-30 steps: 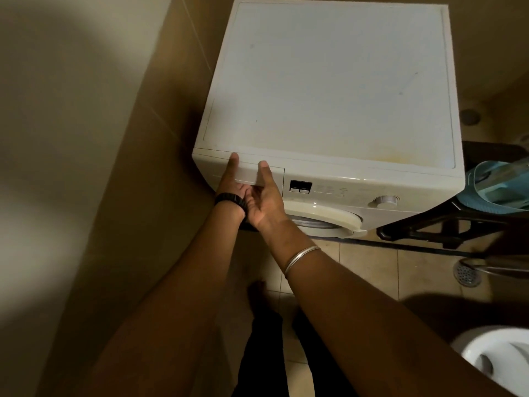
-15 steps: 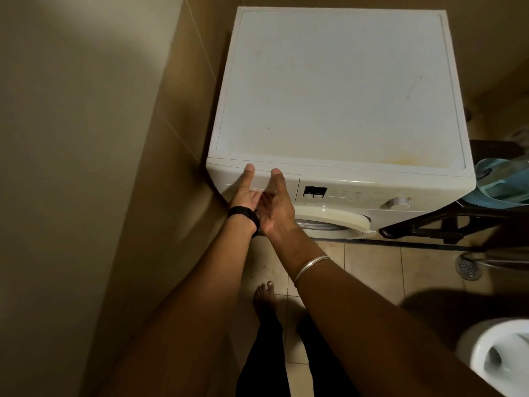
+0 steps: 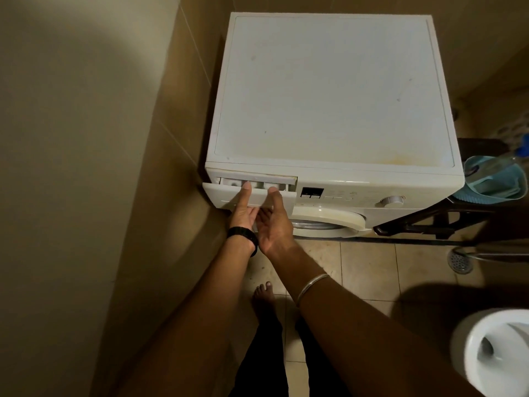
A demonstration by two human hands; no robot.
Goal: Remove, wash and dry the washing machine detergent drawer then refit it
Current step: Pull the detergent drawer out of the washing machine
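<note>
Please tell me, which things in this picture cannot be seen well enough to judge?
Head view only:
- Fingers of both hands: curled under the drawer front, hidden by it.
- Drawer compartments: mostly inside the machine.
- Panel labels: too small.
- Toilet: cut off by the right edge.
- Basket contents: dim, unclear.

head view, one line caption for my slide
Both hands, left hand and right hand, grip the partly opened detergent drawer.
</note>
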